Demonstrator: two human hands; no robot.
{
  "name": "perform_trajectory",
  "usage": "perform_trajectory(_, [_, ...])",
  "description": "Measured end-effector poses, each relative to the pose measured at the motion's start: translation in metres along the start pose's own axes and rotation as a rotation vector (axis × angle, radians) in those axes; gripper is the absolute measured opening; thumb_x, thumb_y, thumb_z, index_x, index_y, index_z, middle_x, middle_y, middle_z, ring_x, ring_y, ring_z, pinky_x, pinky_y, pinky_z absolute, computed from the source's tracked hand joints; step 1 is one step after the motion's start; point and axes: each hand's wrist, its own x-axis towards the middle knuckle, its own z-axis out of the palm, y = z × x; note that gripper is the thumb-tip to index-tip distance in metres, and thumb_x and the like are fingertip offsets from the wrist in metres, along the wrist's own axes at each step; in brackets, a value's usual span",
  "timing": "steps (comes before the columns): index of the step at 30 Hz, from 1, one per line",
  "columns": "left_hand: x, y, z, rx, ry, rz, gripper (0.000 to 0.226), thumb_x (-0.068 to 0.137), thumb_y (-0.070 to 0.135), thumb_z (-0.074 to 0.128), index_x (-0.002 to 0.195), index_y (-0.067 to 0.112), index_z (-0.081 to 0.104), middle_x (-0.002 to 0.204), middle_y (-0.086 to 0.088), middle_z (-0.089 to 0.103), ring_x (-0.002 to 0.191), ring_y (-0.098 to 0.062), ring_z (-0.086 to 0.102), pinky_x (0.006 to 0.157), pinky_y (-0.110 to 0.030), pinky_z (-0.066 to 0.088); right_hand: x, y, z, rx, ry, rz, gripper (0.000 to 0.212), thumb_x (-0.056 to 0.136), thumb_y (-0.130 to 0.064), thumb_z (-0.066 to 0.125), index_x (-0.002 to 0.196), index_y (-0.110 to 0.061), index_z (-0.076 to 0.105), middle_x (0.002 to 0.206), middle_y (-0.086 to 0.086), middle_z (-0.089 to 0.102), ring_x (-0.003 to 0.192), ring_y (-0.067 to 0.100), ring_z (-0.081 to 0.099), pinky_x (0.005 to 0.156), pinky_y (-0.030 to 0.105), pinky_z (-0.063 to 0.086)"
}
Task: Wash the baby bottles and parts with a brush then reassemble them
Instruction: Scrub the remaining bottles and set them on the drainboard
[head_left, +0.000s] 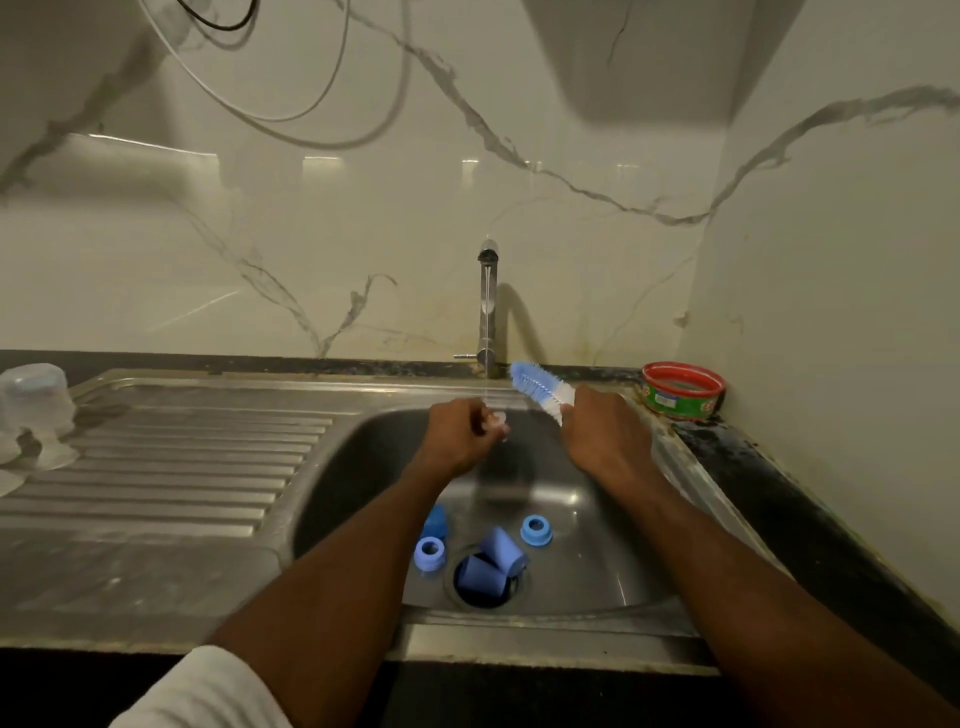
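My left hand (460, 431) pinches a small clear teat (497, 422) under the thin stream from the tap (487, 306). To its right, my right hand (602, 431) grips the handle of a blue and white bottle brush (537, 387), its bristle head pointing up and left. On the sink (363, 467) bottom lie two blue screw rings (430, 553) (536, 530), two blue caps (501, 551) (480, 576) over the drain, and another blue part (435, 521) partly hidden by my left forearm.
Clear bottles (34, 395) stand upside down at the far left of the ribbed drainboard (171, 467). A red and green tub (681, 389) sits in the back right corner on the dark counter (779, 499). Marble walls close in behind and to the right.
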Motion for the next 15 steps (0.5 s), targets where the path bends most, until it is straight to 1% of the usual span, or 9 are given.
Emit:
perform_trajectory(2, [-0.002,-0.001,0.003,0.079,-0.014,0.005,0.019,0.087,0.033,0.078,0.092,0.017,0.068,0.082,0.003,0.067,0.078,-0.008,0.064,0.067,-0.018,0.045,0.0,0.002,0.0,0.009,0.016,0.015,0.031,0.098,-0.031,0.063,0.124,-0.014,0.062,0.117,0.01,0.068,0.1,0.027,0.066,0.083,0.038,0.054])
perform_trajectory(4, [0.0,-0.002,0.002,0.09,0.038,0.034,0.019,0.086,0.031,0.079,0.093,0.019,0.065,0.085,0.004,0.067,0.08,-0.007,0.064,0.071,-0.019,0.045,-0.001,0.002,0.0,0.004,0.022,0.015,0.031,0.098,-0.032,0.062,0.124,-0.015,0.062,0.117,0.01,0.068,0.1,0.027,0.066,0.08,0.036,0.053])
perform_trajectory(5, [0.002,-0.002,0.0,0.087,0.051,0.042,0.021,0.086,0.029,0.079,0.097,0.02,0.063,0.087,0.005,0.068,0.081,-0.006,0.064,0.071,-0.018,0.046,-0.001,0.003,0.001,0.008,0.021,0.01,0.031,0.098,-0.032,0.062,0.123,-0.015,0.063,0.117,0.01,0.068,0.1,0.027,0.066,0.079,0.036,0.053])
perform_trajectory(7, [0.004,-0.001,-0.003,0.044,0.05,0.01,0.036,0.085,0.026,0.081,0.111,0.02,0.057,0.093,0.005,0.069,0.08,-0.002,0.064,0.067,-0.011,0.045,-0.001,0.004,0.002,0.013,0.011,0.003,0.028,0.098,-0.031,0.062,0.12,-0.014,0.064,0.115,0.01,0.069,0.098,0.026,0.066,0.081,0.038,0.054])
perform_trajectory(9, [0.006,-0.002,-0.005,0.023,0.085,-0.04,0.047,0.084,0.023,0.082,0.12,0.017,0.053,0.095,0.003,0.068,0.08,-0.002,0.064,0.065,-0.009,0.044,-0.001,0.004,0.001,0.015,0.009,0.001,0.026,0.098,-0.029,0.061,0.118,-0.014,0.065,0.114,0.009,0.069,0.097,0.027,0.066,0.083,0.039,0.054])
perform_trajectory(12, [0.011,-0.007,-0.003,0.013,0.161,-0.087,0.044,0.081,0.021,0.085,0.118,0.012,0.063,0.101,-0.003,0.073,0.088,-0.011,0.067,0.071,-0.016,0.049,-0.001,0.005,0.002,0.026,0.027,-0.001,0.025,0.097,-0.03,0.059,0.116,-0.015,0.066,0.112,0.009,0.07,0.097,0.028,0.066,0.084,0.041,0.055])
perform_trajectory(13, [0.012,-0.009,-0.003,-0.015,0.16,-0.095,0.041,0.08,0.02,0.086,0.115,0.012,0.067,0.101,-0.004,0.074,0.088,-0.011,0.069,0.073,-0.017,0.053,-0.001,0.005,0.002,0.023,0.031,-0.003,0.024,0.097,-0.03,0.058,0.115,-0.016,0.066,0.112,0.009,0.07,0.097,0.028,0.067,0.084,0.04,0.055])
perform_trajectory(15, [0.014,-0.012,-0.002,-0.07,0.147,-0.087,0.035,0.079,0.018,0.086,0.111,0.013,0.073,0.099,-0.002,0.076,0.087,-0.008,0.071,0.083,-0.022,0.057,0.0,0.006,0.003,0.017,0.037,-0.006,0.022,0.097,-0.028,0.057,0.114,-0.017,0.066,0.11,0.009,0.07,0.096,0.028,0.067,0.082,0.04,0.055])
